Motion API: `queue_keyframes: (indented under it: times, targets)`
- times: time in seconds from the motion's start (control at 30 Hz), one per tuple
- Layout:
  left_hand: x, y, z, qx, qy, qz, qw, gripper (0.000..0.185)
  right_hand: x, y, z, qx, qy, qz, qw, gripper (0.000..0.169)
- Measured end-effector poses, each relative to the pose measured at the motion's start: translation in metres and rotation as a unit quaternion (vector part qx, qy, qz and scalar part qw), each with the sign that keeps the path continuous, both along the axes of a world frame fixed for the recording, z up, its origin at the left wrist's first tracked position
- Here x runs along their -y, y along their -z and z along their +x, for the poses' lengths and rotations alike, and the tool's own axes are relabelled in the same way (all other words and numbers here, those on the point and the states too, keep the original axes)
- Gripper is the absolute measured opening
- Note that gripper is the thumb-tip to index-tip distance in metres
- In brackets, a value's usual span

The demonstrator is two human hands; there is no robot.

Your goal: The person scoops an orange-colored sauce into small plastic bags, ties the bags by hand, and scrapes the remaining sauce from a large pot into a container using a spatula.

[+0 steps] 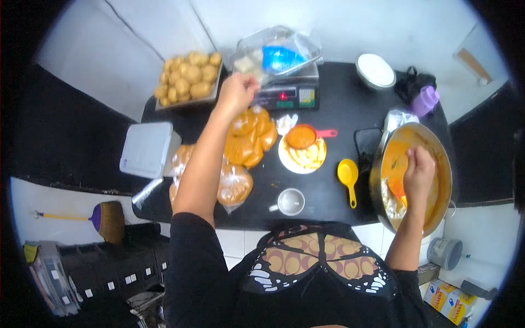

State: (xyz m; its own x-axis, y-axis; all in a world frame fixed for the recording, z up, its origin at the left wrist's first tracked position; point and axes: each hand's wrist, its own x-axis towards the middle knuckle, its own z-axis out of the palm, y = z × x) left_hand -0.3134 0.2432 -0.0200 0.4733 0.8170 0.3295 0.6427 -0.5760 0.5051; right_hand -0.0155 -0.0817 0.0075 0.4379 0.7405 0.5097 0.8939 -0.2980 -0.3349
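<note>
My left hand (pixel 238 92) reaches to the front of a digital scale (pixel 283 98), fingertips drawn together by the clear plastic bags (pixel 250 65) in its metal tray. Blur hides whether it pinches a bag's edge. On the right, my right hand (pixel 418 170) is closed in a fist over a large metal pot (pixel 443 172) coated inside with orange sauce. An orange scoop (pixel 396 187) shows below that fist, its handle hidden in my grip. Bags of orange sauce (pixel 250 137) lie beneath my left forearm.
Potatoes (pixel 190 76) fill a tray at the back left, above a lidded plastic container (pixel 147 149). A sauce-filled red measuring cup (pixel 301 136) rests on a smeared white plate (pixel 301 168). Nearer are a white mug (pixel 291 201) and a yellow measuring cup (pixel 348 174). A purple bottle (pixel 425 101) stands behind the pot.
</note>
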Motion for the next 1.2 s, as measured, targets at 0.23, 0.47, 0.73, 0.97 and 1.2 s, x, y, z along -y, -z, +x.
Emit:
queue_keyframes:
  times: [0.23, 0.47, 0.73, 0.97, 1.2]
  targets:
    - [-0.097, -0.034, 0.134, -0.084, -0.013, 0.175, 0.981, 0.027, 0.039, 0.038, 0.029, 0.009, 0.137, 0.026, 0.99, 0.023]
    - [-0.147, 0.013, 0.249, -0.068, -0.19, 0.227, 0.953, 0.044, 0.089, 0.05, 0.049, -0.054, 0.235, 0.038, 0.97, 0.024]
    - [-0.178, -0.029, 0.217, 0.232, -0.079, 0.016, 0.969, 0.022, 0.083, 0.033, 0.054, -0.091, 0.181, 0.104, 0.974, 0.015]
    - [0.017, -0.084, 0.134, 0.311, 0.189, -0.228, 0.903, 0.014, -0.032, -0.024, 0.004, -0.121, -0.061, 0.185, 0.973, 0.047]
    - [0.132, -0.056, 0.063, 0.369, 0.215, -0.341, 0.837, 0.014, -0.079, -0.051, -0.036, -0.283, -0.322, 0.145, 0.892, 0.071]
